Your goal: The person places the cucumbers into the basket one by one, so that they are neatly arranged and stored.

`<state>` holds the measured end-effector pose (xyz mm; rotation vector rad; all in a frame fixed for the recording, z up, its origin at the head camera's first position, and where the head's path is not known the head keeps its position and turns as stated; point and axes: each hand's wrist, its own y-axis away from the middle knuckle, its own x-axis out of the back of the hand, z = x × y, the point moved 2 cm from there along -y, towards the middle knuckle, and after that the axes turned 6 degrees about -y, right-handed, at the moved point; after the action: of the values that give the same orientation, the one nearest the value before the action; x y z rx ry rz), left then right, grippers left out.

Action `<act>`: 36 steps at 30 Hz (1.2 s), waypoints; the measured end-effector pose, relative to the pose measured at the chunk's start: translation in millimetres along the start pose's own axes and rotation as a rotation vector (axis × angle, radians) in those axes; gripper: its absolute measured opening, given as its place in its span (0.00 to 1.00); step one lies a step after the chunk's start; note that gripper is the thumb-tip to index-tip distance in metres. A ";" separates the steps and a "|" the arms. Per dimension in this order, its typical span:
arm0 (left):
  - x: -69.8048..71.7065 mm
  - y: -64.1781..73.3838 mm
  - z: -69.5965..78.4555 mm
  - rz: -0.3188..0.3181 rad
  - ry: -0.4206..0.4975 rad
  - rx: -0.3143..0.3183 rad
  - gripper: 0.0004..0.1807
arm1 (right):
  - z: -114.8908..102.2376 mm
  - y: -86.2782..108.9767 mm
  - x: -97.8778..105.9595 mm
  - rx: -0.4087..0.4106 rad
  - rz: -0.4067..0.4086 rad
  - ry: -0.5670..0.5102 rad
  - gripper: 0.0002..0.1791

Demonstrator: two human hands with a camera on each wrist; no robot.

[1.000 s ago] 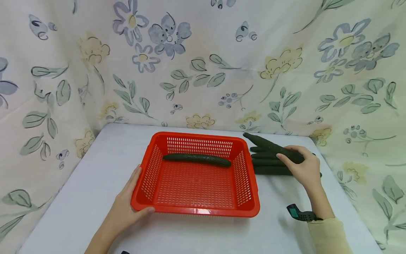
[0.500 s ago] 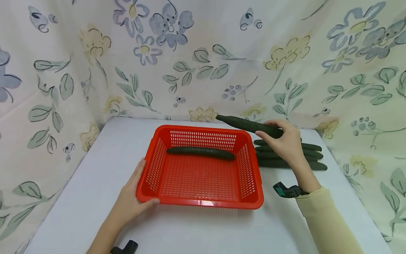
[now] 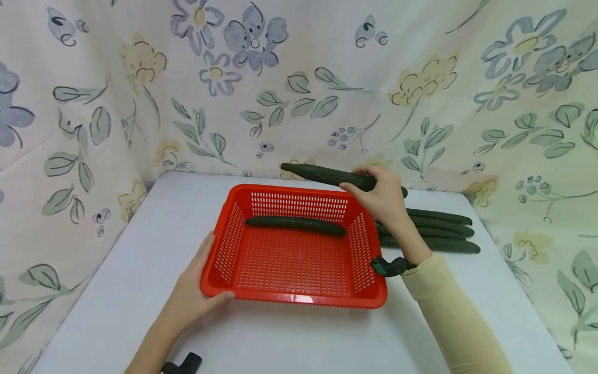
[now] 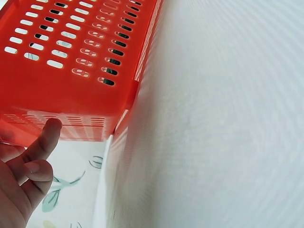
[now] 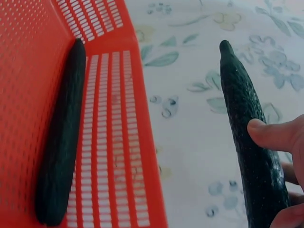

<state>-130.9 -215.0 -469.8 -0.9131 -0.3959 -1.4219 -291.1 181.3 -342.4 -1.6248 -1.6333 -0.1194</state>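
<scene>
My right hand point(image 3: 384, 200) grips a dark green cucumber point(image 3: 322, 174) and holds it up over the back right part of a red plastic basket point(image 3: 280, 296). Its narrow end points left, and in the right wrist view the thumb lies along its side. Inside the basket, one cucumber point(image 3: 295, 224) lies lengthwise near the back wall. At the basket's front left corner, my left hand point(image 3: 191, 293) rests with straight fingers along the left side and the thumb at the front rim. The left wrist view shows those fingers point(image 4: 45, 140) against the outside of the perforated wall.
Several more cucumbers point(image 3: 439, 244) lie side by side just right of the basket, partly covered by my right forearm. Beneath everything is a white table point(image 3: 140, 249). A flowered cloth point(image 3: 299, 104) hangs behind and around it.
My right hand has lifted the cucumber from above the pile and carried it left to the basket's back edge. The left hand stays at the basket corner. The head view has shifted slightly.
</scene>
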 end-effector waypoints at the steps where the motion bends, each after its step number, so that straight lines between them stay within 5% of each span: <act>1: -0.1 -0.3 -0.3 0.000 0.001 -0.002 0.73 | -1.8 -2.3 -4.4 0.002 -0.005 0.000 0.24; 18: -3.4 -0.4 1.1 -0.006 0.020 -0.002 0.72 | -28.8 -2.0 -69.4 -0.026 -0.059 -0.029 0.23; 36: -0.5 -0.2 2.1 0.011 0.015 -0.001 0.70 | -26.5 7.2 -110.5 -0.108 -0.371 0.318 0.22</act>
<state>-130.5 -213.2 -468.8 -0.9036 -0.3787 -1.4181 -289.9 79.1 -392.7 -1.2825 -1.6774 -0.6331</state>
